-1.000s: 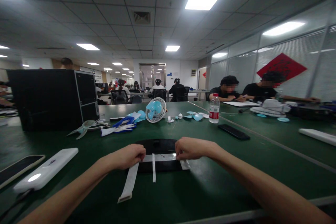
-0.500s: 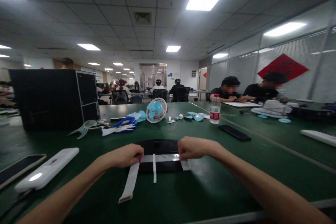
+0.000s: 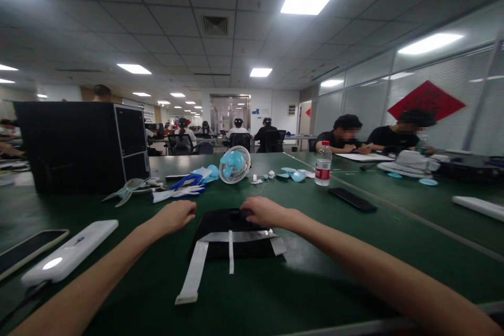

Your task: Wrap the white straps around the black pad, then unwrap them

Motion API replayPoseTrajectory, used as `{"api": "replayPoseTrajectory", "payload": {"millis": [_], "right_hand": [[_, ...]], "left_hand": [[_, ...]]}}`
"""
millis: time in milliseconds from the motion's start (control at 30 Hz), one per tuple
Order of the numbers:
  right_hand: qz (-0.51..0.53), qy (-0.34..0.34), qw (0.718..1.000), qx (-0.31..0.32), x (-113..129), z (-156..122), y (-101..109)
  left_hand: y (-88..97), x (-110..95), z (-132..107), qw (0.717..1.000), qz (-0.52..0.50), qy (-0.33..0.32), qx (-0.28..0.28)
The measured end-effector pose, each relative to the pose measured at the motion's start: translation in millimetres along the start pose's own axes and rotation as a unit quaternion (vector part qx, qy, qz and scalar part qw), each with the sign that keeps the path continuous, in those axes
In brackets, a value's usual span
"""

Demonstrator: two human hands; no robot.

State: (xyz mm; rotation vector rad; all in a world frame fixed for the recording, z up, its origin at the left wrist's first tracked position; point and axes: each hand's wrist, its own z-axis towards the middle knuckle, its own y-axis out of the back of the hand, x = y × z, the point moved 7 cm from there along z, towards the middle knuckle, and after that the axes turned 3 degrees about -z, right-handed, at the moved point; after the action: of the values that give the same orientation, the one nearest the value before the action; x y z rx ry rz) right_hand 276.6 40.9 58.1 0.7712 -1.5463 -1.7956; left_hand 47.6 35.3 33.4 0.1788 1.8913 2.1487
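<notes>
A thin black panel (image 3: 214,220) lies on the green tabletop in front of me. Across it runs a flat white ribbon cable (image 3: 197,268), its left end bent towards me and its right end (image 3: 279,245) folded down. A narrow white strip (image 3: 231,257) crosses the cable near the middle. My left hand (image 3: 176,215) is off the panel to the left, fingers curled in, with nothing visible in them. My right hand (image 3: 268,212) is over the panel's far edge, beside a small black raised part (image 3: 235,213); its thumb and fingers are slightly apart.
Blue-and-white gloves (image 3: 183,187), a small fan (image 3: 235,165), blue fan blades (image 3: 295,174) and a water bottle (image 3: 323,164) stand or lie beyond the panel. A black computer case (image 3: 74,147) is at left, a white device (image 3: 73,254) nearer. People sit at the far right.
Both hands have let go of the ribbon cable. My left hand has moved left and away; my right hand has moved left to the panel's far edge. More of the panel now shows.
</notes>
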Motion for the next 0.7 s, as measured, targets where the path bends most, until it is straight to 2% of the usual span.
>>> {"api": "replayPoseTrajectory", "payload": {"millis": [133, 267, 400, 500, 600, 700], "right_hand": [[-0.014, 0.007, 1.000, 0.023, 12, 21, -6], [-0.043, -0.012, 0.998, 0.040, 10, 36, -13], [-0.013, 0.000, 1.000, 0.027, 6, 41, -19], [0.013, 0.002, 1.000, 0.015, 2, 38, -16], [0.017, -0.027, 0.999, -0.020, -15, 29, -3], [-0.004, -0.088, 0.993, -0.074, -54, 14, 16]], "left_hand": [[-8.4, 16, 3, 1.000, 0.009, 0.018, 0.022], [-12.7, 24, 6, 0.999, 0.013, 0.013, 0.027], [-15.0, 27, 8, 0.999, 0.019, 0.012, 0.028], [-16.5, 29, 9, 0.999, 0.024, 0.013, 0.030], [-18.7, 31, 9, 0.999, 0.013, 0.016, 0.035], [-20.8, 33, 8, 0.999, -0.003, 0.022, 0.042]]}}
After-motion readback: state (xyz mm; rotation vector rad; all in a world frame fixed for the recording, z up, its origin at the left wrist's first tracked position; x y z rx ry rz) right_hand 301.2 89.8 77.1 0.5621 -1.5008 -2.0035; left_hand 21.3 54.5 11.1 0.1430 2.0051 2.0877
